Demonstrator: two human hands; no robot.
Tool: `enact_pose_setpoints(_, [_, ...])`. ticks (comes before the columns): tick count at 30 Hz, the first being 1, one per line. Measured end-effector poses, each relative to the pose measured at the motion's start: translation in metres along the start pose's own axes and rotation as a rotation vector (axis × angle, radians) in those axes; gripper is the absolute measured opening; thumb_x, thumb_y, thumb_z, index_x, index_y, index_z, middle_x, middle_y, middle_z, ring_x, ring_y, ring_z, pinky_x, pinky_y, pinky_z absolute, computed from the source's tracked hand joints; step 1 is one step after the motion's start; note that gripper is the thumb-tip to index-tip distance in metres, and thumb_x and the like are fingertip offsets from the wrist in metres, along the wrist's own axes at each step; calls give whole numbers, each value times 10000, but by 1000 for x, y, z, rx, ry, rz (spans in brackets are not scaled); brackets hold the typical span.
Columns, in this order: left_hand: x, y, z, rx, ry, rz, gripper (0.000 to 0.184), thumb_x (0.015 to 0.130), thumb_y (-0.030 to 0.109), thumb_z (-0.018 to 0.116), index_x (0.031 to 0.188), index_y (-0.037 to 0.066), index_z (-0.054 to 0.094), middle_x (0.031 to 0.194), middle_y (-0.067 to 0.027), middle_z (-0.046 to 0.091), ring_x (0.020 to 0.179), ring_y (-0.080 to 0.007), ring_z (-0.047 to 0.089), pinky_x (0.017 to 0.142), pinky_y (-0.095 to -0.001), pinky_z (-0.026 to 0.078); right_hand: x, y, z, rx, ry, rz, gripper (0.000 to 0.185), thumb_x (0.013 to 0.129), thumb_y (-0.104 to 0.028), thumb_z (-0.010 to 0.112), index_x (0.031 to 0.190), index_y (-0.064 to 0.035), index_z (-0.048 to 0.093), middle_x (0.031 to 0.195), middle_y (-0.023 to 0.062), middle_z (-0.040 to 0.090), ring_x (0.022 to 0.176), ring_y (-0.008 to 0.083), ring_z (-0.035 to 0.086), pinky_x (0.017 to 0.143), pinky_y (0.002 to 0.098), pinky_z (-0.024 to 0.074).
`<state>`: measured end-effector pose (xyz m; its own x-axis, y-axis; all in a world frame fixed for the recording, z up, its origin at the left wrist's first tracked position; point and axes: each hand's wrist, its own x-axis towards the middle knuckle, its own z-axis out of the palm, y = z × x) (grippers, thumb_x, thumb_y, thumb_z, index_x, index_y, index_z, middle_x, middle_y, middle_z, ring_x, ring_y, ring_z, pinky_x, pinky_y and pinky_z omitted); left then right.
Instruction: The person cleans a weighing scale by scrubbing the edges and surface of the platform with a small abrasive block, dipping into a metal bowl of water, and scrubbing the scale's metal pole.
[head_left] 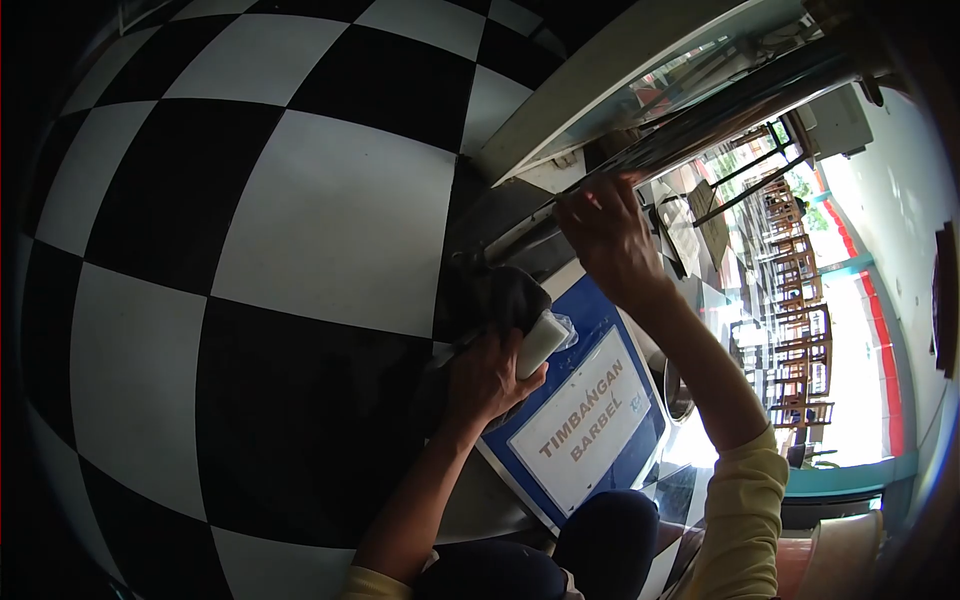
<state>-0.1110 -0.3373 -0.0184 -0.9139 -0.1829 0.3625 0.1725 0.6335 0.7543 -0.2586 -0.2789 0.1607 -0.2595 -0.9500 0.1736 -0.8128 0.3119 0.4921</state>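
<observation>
My left hand [487, 376] has its fingers closed round a white block-like piece [543, 344], and a bit of clear plastic [567, 331] shows at its far end. Beside that hand sits a dark rounded object [518, 296], whose kind I cannot make out. Higher up, my right hand [612, 240] has curled fingers against a long dark shiny post [700, 125]; its fingertips are partly hidden. Between my arms lies a blue board [590, 305] carrying a white label [582, 420] that reads "TIMBANGAN BARBEL".
Black and white checkered floor [340, 190] spreads across the left. A pale-framed glass panel [600, 85] stands at the top. Several wooden chairs [800, 340] appear far off to the right, near bright windows. My knees [605, 540] are at the bottom.
</observation>
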Motion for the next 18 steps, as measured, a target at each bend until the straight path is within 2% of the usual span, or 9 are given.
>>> enact_pose_setpoints(1, [-1,-2,2,-7,15,8,436,804,473,662,880,62,538,778,-148,533,634,-274,625,519,-379,540,8,1,-5,-25,-63,6,322,699,-5,631,1015,-31,692,927,95,596,1000,285,546,904,398,470])
enact_pose_setpoints(4, [-2,-2,3,-19,38,20,462,808,502,646,893,61,542,772,-151,537,628,-275,627,504,-380,534,29,7,-16,-39,35,34,53,713,-55,632,746,-17,648,897,88,605,955,253,537,871,358,482])
enact_pose_setpoints(5, [-2,-2,3,-21,42,23,463,808,504,647,891,61,541,771,-151,538,628,-274,628,501,-381,533,30,9,-14,-21,-33,80,68,701,-61,630,747,-21,660,889,95,619,975,248,542,880,353,475])
enact_pose_setpoints(8, [-3,-6,5,-22,50,25,461,806,505,652,890,65,542,777,-150,543,624,-270,630,494,-378,531,41,9,-8,-157,-69,2,68,703,-94,636,735,-44,669,839,83,626,967,232,560,861,346,474])
enact_pose_setpoints(11, [-4,-6,5,-28,51,21,462,804,506,657,896,67,541,793,-151,549,623,-265,630,495,-373,532,49,-6,22,-304,-324,-9,84,720,-141,638,756,-80,684,831,75,652,985,220,586,854,347,463])
enact_pose_setpoints(14, [-4,-8,4,-48,14,-4,473,801,516,659,905,70,541,809,-154,554,629,-267,635,498,-375,535,40,-20,72,-199,-321,-175,113,687,-157,662,744,-62,679,807,120,625,909,273,585,802,395,469])
enact_pose_setpoints(15, [-4,-8,3,-56,19,-8,478,800,520,660,908,70,541,814,-155,555,632,-269,638,500,-377,537,42,-12,73,-253,-312,-182,97,676,-150,665,734,-73,679,762,97,630,893,257,584,781,393,467])
enact_pose_setpoints(18, [-4,-8,2,-87,16,-15,490,798,528,661,916,68,541,830,-159,559,642,-277,644,508,-381,541,62,-1,18,-380,-489,-113,111,768,-169,616,811,-96,688,916,69,689,1050,218,596,851,362,456])
